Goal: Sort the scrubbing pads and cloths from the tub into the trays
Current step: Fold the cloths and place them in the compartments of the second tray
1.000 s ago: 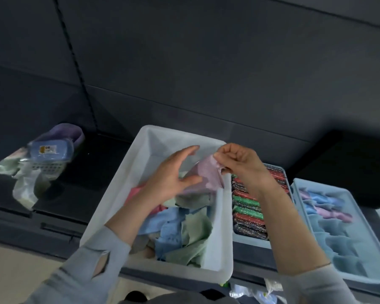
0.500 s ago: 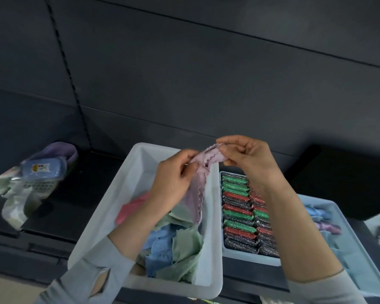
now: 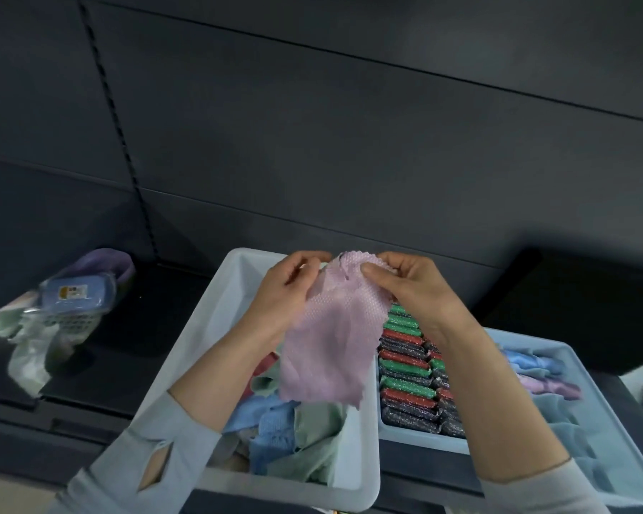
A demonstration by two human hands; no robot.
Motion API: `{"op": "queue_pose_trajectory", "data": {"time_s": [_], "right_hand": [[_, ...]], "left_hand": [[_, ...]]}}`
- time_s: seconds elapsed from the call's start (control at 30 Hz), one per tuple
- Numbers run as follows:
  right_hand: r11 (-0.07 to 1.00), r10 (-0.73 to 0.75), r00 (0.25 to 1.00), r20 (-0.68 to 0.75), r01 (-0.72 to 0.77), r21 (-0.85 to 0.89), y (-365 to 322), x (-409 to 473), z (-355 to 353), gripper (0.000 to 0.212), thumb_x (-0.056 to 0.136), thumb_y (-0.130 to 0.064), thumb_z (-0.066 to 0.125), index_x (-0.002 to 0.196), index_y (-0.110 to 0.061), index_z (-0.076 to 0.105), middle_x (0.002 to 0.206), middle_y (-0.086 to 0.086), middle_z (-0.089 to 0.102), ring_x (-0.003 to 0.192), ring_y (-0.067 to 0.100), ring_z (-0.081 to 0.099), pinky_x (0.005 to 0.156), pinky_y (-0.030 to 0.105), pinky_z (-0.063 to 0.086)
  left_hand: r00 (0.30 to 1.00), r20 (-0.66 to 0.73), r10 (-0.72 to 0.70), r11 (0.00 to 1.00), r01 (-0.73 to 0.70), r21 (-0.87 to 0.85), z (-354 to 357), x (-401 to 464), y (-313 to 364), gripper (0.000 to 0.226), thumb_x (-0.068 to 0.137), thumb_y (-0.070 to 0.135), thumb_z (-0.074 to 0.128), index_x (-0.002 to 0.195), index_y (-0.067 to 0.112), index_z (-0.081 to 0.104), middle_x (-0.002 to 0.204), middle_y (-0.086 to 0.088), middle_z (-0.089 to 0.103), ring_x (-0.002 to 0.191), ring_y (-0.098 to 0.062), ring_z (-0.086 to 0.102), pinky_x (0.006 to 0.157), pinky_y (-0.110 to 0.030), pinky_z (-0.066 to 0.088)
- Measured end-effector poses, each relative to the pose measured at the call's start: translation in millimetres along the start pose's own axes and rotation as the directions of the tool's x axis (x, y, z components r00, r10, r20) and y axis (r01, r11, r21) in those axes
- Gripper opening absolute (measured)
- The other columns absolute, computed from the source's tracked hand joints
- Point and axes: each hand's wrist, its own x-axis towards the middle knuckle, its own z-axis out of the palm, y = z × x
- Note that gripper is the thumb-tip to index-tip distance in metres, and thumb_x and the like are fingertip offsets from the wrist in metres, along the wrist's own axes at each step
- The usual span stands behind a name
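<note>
Dark panelled shelving (image 3: 349, 142), background. Item: pink cloth (image 3: 331, 343), held up above the tub (image 3: 234, 309); top edge is pinched by the left hand (image 3: 286, 294) and the right hand (image 3: 409, 291), fingers curled on the fabric. Loose cloths (image 3: 297, 439) remain in the tub. Pad tray (image 3: 416, 437) is filled; cloth tray (image 3: 605, 413) lies rightmost. Risk: hanging hem may be snagged on the scrubbing pads (image 3: 409, 369) if carried low; a weak pinch could drop it.

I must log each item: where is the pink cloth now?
In the head view the pink cloth hangs at centre, pinched at its top edge by both hands, left and right, above the tub.
</note>
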Motion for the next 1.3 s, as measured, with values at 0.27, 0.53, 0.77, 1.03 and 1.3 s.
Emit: {"op": "queue_pose_trajectory", "data": {"time_s": [0.27,0.53,0.77,1.03,1.3], "right_hand": [[0.999,-0.052,0.997,-0.065,0.053,0.009,-4.5,4.0,2.0,0.011,0.087,-0.017,0.071,0.088,-0.007,0.074,0.081,0.004,0.073,0.073,0.012,0.062,0.074,0.023,0.05],[0.987,-0.066,0.996,-0.052,0.058,-0.152,-15.7,-2.1,-26.6,0.008,0.076,-0.02,0.08,0.083,-0.018,0.076,0.082,-0.001,0.074,0.073,0.008,0.065,0.075,0.023,0.053],[0.919,-0.125,0.957,-0.263,0.012,-0.394,-10.1,7.8,-22.3,0.022,0.076,-0.029,0.082,0.072,-0.014,0.068,0.062,0.001,0.068,0.049,0.007,0.058,0.059,0.029,0.055],[0.988,-0.055,0.989,-0.136,0.073,0.135,-16.4,9.7,6.7,0.009,0.088,-0.011,0.069,0.084,-0.003,0.071,0.072,0.01,0.071,0.061,0.014,0.067,0.059,0.021,0.055],[0.984,-0.068,0.977,-0.203,0.098,0.147,-20.3,12.4,6.7,0.005,0.087,-0.007,0.07,0.085,-0.003,0.072,0.071,0.01,0.072,0.054,0.011,0.065,0.052,0.019,0.052]], "left_hand": [[0.974,0.043,0.222,0.907,-0.222,0.357,11.8,3.6,-19.7,0.068,0.079,0.027,0.078,0.138,0.024,0.044,0.122,0.006,0.061,0.096,-0.012,0.066,0.087,-0.037,0.055],[0.956,-0.132,0.26,0.953,-0.232,0.196,6.0,16.1,-5.6,0.027,0.098,0.026,0.054,0.083,0.004,0.06,0.065,-0.012,0.051,0.062,-0.01,0.044,0.063,-0.04,0.041],[0.944,-0.127,0.306,0.938,-0.275,0.212,9.9,23.4,-7.0,0.036,0.091,0.033,0.064,0.067,0.006,0.06,0.058,-0.008,0.047,0.057,-0.018,0.042,0.059,-0.037,0.04],[0.92,-0.125,0.371,0.924,-0.353,0.148,34.8,18.6,-1.8,0.016,0.091,0.028,0.063,0.106,0.033,0.068,0.082,0.018,0.073,0.074,0.001,0.065,0.072,-0.027,0.053],[0.921,-0.057,0.386,0.906,-0.366,0.215,27.8,26.5,-7.1,0.036,0.087,0.047,0.054,0.093,0.017,0.071,0.075,-0.013,0.069,0.063,-0.017,0.055,0.064,-0.044,0.052]]}}
